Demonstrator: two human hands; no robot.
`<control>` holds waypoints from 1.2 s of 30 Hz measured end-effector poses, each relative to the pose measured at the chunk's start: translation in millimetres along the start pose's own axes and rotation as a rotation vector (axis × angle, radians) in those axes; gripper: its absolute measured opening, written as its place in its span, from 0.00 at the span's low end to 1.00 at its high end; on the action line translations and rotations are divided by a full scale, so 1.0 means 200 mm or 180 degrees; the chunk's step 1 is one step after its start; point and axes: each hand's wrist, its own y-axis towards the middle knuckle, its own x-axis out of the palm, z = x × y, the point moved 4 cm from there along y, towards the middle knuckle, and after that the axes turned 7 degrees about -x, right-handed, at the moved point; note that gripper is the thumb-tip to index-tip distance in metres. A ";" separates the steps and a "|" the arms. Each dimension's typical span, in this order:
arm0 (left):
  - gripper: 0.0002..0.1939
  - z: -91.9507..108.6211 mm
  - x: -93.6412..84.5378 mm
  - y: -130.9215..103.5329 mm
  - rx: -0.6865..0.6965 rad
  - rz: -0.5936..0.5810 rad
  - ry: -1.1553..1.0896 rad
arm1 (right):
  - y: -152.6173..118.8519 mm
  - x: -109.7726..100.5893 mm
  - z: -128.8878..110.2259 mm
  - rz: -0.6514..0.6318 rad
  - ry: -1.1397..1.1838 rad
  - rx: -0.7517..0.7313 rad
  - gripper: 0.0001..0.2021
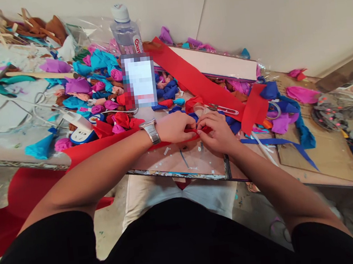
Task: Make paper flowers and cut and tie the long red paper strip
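My left hand (176,127), with a metal watch (150,131) on the wrist, pinches a long red paper strip (111,144) near the table's front. Close beside it, my right hand (217,131) has its fingertips closed on the same strip. The strip's left part runs under my left forearm and over the table edge; its exact shape between the fingers is hidden. Just beyond my right hand lie thread snips (227,109) with a white handle. Another broad red strip (189,74) stretches behind them, with crumpled blue and red paper pieces around it.
A water bottle (125,32) stands at the back, behind a blurred phone-like screen (140,83). Crumpled coloured paper flowers (102,60) pile up at left, near green-handled pliers (10,84) and a power strip (83,131). Cardboard (323,146) lies at right.
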 end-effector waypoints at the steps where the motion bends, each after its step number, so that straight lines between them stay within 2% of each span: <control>1: 0.11 0.00 0.00 0.00 0.0008 0.0004 -0.0008 | 0.00 0.00 0.00 -0.0012 -0.0006 0.0003 0.02; 15: 0.10 0.01 0.00 -0.01 0.0210 0.0105 -0.0216 | 0.01 0.01 -0.03 -0.0088 -0.0001 0.0022 0.05; 22: 0.12 0.00 -0.02 0.00 0.0234 0.0153 -0.0318 | 0.00 0.00 0.00 0.0123 0.0159 -0.0045 0.03; 30: 0.10 0.01 -0.02 0.00 0.0171 0.0209 -0.0253 | 0.01 0.01 -0.01 0.0104 0.0149 -0.0002 0.04; 36: 0.11 0.00 -0.03 0.00 0.0264 0.0093 -0.0262 | 0.01 0.01 0.00 0.0090 0.0147 -0.0018 0.06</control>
